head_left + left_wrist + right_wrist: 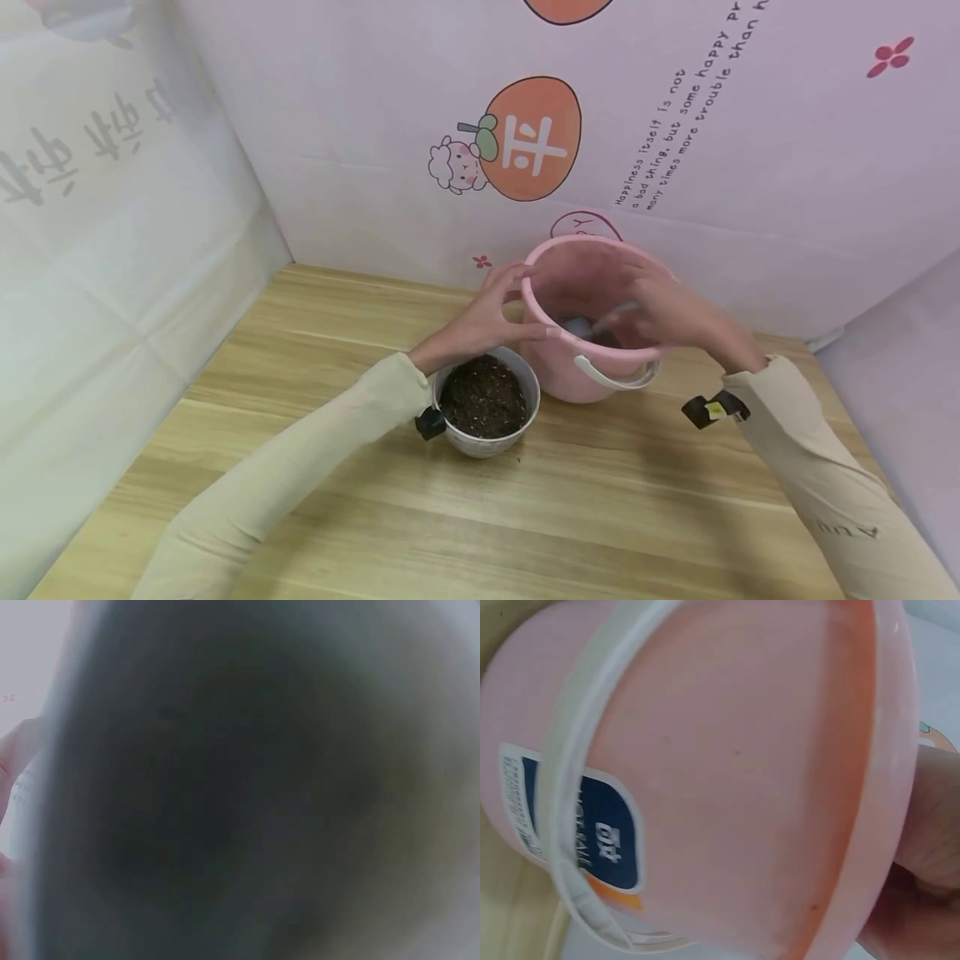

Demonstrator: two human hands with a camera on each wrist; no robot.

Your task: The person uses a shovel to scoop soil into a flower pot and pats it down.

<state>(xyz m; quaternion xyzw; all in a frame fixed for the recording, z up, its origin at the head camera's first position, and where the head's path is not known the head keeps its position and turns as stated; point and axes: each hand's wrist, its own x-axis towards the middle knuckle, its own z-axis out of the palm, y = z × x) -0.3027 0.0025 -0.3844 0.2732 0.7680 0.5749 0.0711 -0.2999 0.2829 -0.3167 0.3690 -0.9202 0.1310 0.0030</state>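
Note:
A pink bucket [577, 379] stands tilted slightly toward me at the back of the table. My left hand [491, 321] grips its left rim, fingers at the far side and thumb at the front. Inside the bucket, my right hand [667, 308] is blurred and seems to hold a light grey tool [577, 327], partly hidden by the rim and fingers. Below my left wrist is a white pot [487, 446] of dark soil [483, 398]. In the right wrist view, the bucket wall [727, 772] fills most of the picture, with my right hand [930, 832] beyond the rim.
The bucket's white handle [618, 383] hangs at its front. A printed wall sheet [375, 125] rises close behind the bucket. Wood-grain table [450, 533] spreads in front of the pot. A dark blurred surface blocks most of the left wrist view.

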